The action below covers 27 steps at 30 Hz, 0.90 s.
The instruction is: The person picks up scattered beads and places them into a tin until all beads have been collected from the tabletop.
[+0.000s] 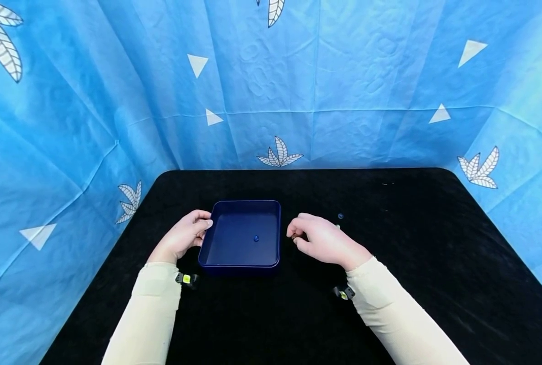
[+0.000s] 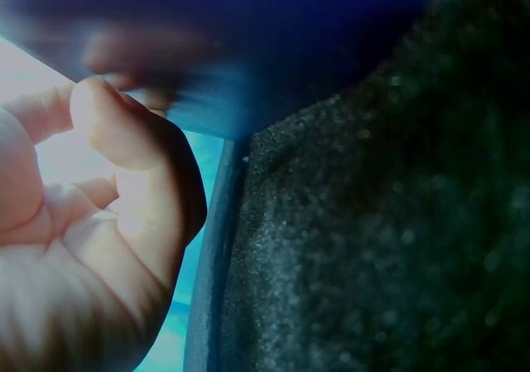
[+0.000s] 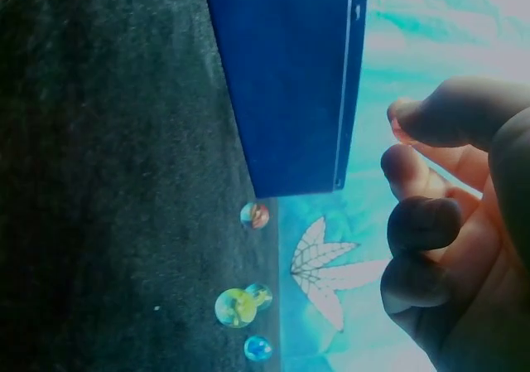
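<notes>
A dark blue rectangular tray stands on the black cloth, and one small blue marble lies inside. My left hand grips the tray's left side, thumb at the rim and fingers against the outer wall. To the right of the tray is my right hand, fingers loosely bent, thumb and index apart; nothing is visible between them in the right wrist view. Beyond it on the cloth lie a reddish marble, a yellow-green marble, a partly covered marble and a blue marble.
Black cloth covers the table. Blue curtains with white leaf and triangle prints hang behind it and at both sides. A wrist camera on a strap is worn at the left sleeve, and another strap at the right.
</notes>
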### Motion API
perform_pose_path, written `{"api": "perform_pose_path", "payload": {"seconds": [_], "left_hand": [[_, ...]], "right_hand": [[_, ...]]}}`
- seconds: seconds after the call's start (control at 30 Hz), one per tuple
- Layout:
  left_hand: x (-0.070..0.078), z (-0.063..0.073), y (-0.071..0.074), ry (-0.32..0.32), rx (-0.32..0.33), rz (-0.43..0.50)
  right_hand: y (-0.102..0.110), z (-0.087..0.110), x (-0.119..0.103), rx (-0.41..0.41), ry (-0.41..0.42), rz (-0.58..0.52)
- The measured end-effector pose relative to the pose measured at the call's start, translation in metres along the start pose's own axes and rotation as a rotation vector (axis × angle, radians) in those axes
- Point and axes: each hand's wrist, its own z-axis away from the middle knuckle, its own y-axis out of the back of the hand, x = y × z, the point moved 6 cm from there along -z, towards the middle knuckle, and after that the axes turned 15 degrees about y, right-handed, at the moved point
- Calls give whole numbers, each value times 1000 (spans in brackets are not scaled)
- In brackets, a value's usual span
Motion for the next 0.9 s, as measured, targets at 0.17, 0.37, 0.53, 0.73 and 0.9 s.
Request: {"api": "perform_pose_path", "payload": {"seconds": [0.17,0.37,0.53,0.73,0.9], "left_hand": [[2,1,0,-2,1,-7],[4,4,-1,-11,-6,-11],[6,5,-2,-6,-18,-6],[2,3,0,-6,3,-16],[1,2,0,-3,9,-13]], "right_hand": [[4,-2,-2,15,3,-2],[5,-8,-6,22,30,0],[6,-16,-14,26,51,-3],[6,-31,-25,14,81,10],[3,-39,-32,9,78,1]]}}
